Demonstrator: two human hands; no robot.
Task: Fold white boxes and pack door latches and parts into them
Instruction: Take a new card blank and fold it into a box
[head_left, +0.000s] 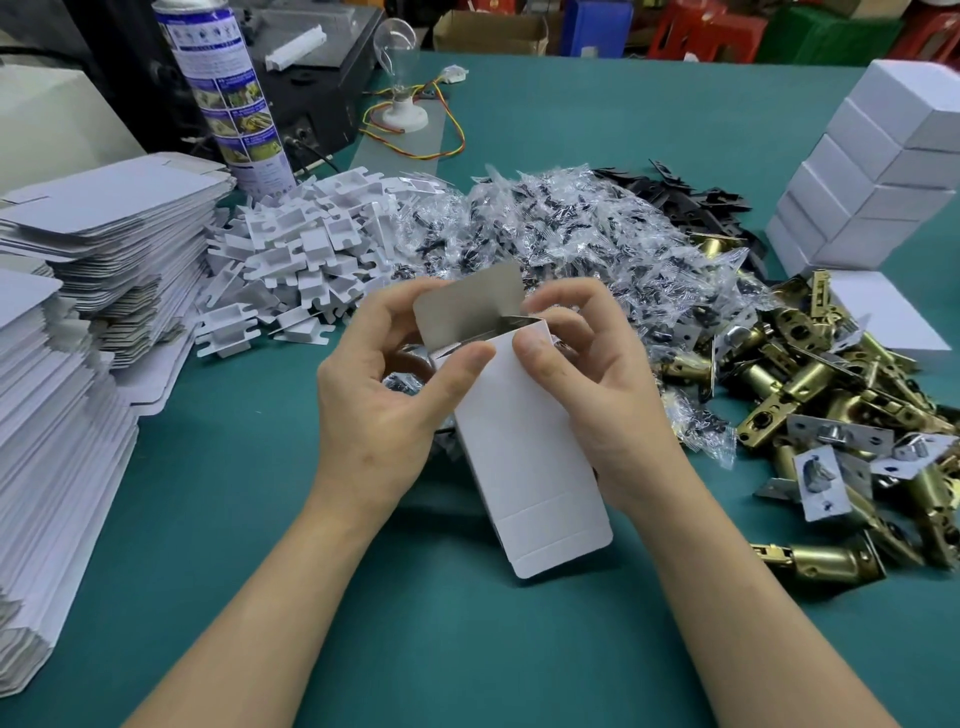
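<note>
White box (524, 441) was gripped at its open top edge by left hand (379, 400) and right hand (592, 395), over green table (415, 649) between stacked flat blanks (78, 322) and heaped latches (831, 395).

1. A white cardboard box (524, 441) is gripped between the left hand (384, 384) and right hand (587, 379). It is tilted, both thumbs are at its open far end, and a grey-lined flap stands up there.
2. Brass-coloured metal door latches (831, 389) lie heaped just right of the right fingers.
3. Clear plastic bags of dark screws (571, 234) are piled just beyond the fingertips.
4. Black metal plates (691, 202) lie behind those bags.
5. White plastic inserts (301, 260) are heaped beyond the left fingers.
6. Flat white box blanks (104, 234) are stacked well left.
7. Folded white boxes (872, 171) are stacked far right.
</note>
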